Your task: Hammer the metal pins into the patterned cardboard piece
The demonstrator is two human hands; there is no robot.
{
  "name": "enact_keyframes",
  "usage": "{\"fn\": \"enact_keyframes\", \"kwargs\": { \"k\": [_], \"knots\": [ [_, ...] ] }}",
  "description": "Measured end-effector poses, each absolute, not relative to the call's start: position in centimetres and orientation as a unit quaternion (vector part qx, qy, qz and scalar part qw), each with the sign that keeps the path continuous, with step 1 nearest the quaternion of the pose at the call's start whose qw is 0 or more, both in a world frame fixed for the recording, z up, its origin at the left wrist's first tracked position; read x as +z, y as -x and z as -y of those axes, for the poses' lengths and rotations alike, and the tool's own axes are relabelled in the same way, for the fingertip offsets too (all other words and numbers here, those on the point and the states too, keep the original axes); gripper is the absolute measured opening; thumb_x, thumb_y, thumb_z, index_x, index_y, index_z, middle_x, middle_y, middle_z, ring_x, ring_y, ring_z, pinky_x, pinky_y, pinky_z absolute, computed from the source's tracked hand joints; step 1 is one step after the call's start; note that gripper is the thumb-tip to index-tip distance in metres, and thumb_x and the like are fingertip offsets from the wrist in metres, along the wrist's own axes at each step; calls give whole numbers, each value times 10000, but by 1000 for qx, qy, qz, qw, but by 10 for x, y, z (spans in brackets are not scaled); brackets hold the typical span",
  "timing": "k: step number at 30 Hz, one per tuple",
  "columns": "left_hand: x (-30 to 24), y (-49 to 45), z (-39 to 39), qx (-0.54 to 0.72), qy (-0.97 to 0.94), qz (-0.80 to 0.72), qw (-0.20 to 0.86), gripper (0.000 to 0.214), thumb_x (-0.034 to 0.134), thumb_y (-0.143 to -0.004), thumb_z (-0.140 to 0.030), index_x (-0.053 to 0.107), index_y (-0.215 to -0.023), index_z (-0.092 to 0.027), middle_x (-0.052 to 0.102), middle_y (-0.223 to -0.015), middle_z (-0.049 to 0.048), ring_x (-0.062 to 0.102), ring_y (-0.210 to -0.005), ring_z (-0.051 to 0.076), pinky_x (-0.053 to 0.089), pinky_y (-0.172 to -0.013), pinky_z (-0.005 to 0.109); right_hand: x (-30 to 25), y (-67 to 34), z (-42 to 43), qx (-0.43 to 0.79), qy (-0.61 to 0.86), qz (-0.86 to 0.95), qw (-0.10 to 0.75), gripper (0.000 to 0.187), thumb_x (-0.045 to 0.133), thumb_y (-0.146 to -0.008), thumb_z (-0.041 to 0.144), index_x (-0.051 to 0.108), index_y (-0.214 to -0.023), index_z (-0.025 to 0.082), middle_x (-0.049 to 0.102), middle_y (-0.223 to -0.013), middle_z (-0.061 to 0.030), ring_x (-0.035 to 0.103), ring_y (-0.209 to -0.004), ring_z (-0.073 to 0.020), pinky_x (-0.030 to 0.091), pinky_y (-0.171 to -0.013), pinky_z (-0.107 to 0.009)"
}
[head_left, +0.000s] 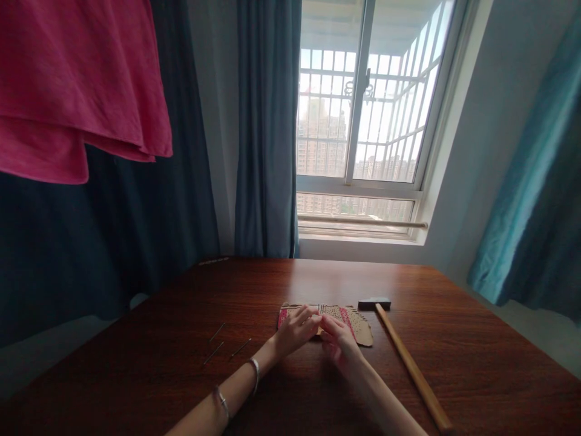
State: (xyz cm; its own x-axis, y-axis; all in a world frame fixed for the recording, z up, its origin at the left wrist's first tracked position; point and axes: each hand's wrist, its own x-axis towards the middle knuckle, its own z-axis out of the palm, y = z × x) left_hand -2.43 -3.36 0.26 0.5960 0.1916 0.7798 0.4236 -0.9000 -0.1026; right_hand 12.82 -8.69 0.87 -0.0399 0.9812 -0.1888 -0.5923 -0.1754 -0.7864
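Note:
A flat piece of brown cardboard [358,324] with pink printed bands lies on the dark wooden table [454,351]. My left hand [297,330] rests on its left part with fingers curled together. My right hand [338,339] meets it at the cardboard's near edge, fingers pinched toward the left hand. Whatever sits between the fingertips is too small to make out. Two bangles circle my left forearm.
A hammer with a dark head [374,303] and long wooden handle [413,366] lies right of the cardboard. Three long nails [224,346] lie on the table to the left. Curtains, a hanging pink cloth [77,85] and a window [363,115] stand behind.

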Motion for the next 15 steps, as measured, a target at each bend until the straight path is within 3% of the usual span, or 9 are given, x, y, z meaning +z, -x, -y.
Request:
{"fn": "enact_keyframes", "kwargs": {
  "k": [3, 6, 10, 15],
  "knots": [
    [8, 22, 39, -421, 880, 188, 109, 195, 502, -834, -131, 573, -1006, -189, 619, -962, 62, 573, -899, 153, 484, -822, 298, 11, -132, 85, 652, 389, 281, 587, 401, 803, -530, 431, 698, -813, 167, 612, -678, -3, 412, -455, -41, 252, -375, -162],
    [11, 18, 39, -457, 850, 261, 30, 270, 516, -806, -129, 540, -1068, -186, 599, -1006, 74, 556, -949, 176, 474, -847, 322, 13, -146, 80, 555, 453, 351, 602, 391, 765, -554, 479, 708, -783, 166, 625, -655, -13, 449, -466, -66, 283, -386, -180],
    [12, 12, 21, -509, 748, 403, -137, 399, 492, -744, -71, 499, -1129, -176, 580, -1001, 66, 560, -866, 158, 480, -777, 306, 10, -177, 66, 350, 507, 497, 611, 384, 698, -621, 518, 713, -717, 147, 613, -551, -22, 505, -490, -118, 364, -444, -225],
    [13, 12, -9, -421, 717, 415, -368, 552, 466, -631, 3, 482, -1168, -125, 602, -927, 71, 579, -803, 142, 474, -688, 250, -4, -194, 46, 315, 520, 527, 593, 432, 660, -635, 544, 704, -757, 132, 684, -637, -74, 560, -511, -150, 426, -469, -252]
  ]
}}
